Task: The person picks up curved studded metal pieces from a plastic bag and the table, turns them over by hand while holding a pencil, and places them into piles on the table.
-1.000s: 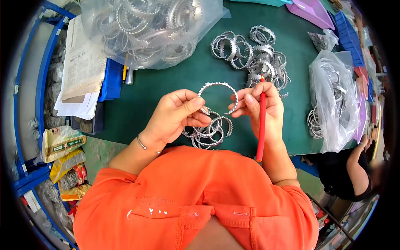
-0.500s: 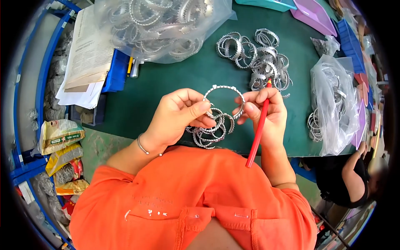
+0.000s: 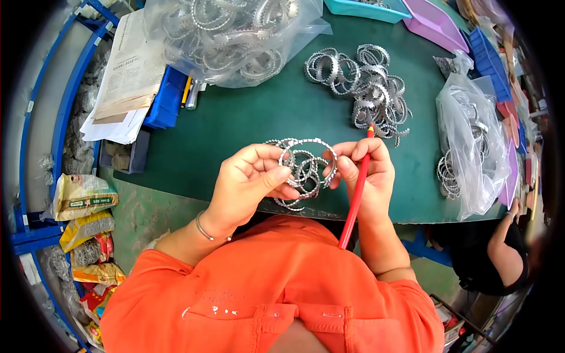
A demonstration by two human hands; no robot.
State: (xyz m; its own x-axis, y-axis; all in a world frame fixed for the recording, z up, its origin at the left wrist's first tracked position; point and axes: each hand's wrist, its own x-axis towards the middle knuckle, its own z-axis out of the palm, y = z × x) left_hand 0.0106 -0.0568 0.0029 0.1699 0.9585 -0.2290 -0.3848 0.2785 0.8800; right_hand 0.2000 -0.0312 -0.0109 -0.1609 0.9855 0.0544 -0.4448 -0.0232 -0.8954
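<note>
Between my two hands is a thin silvery toothed metal ring [image 3: 318, 140], held up by its opposite sides. My left hand [image 3: 250, 176] pinches its left side between thumb and fingers. The right side is pinched by my right hand [image 3: 372, 172], which also has a red pencil [image 3: 355, 203] lodged in it, tip pointing away from me. Behind and below the held ring, several similar loose rings [image 3: 289, 205] lie at the table's near edge, partly covered by it and my left fingers. Farther off is a tangled heap of toothed rings [image 3: 379, 97].
A large clear bag of rings [image 3: 235, 44] lies at the back left of the green table [image 3: 235, 117]. Papers [image 3: 126, 76] rest by a blue bin [image 3: 166, 103]. At right are another plastic bag [image 3: 474, 159] and coloured trays [image 3: 432, 23]. A person [image 3: 488, 256] sits at the right.
Both hands have come slightly lower and nearer my body with the ring. The ring now overlaps the loose rings behind it. The pencil moved along with my right hand, and the view shifted a little.
</note>
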